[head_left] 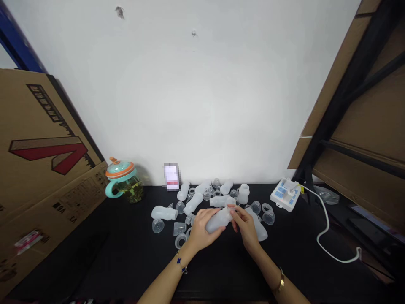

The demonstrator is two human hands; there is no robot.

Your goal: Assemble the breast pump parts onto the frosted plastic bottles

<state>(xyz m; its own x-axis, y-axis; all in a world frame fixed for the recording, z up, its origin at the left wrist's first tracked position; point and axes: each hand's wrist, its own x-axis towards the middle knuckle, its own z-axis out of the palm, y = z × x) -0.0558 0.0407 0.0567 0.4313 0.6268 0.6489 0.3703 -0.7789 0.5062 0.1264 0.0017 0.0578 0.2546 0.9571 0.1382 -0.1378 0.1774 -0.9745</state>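
Left hand [202, 230] grips a translucent bottle [219, 220] lying across its palm, right hand [245, 223] pinching its neck end.

I am counting about nine translucent bottles [164, 212], the held bottle [218, 220] included. Two are lying half hidden, so I am not vouching for the exact figure. The small clear caps and rings [180, 240] are numbering at least ten, and they are crowding too tightly for a firm count. I am seeing one teal-handled jug [123, 179], one white power strip [285, 194] with one white cable [325, 228], one cardboard carton [41, 169], and two hands, the left hand [201, 230] and the right hand [245, 226], each wearing one bracelet [281, 280].
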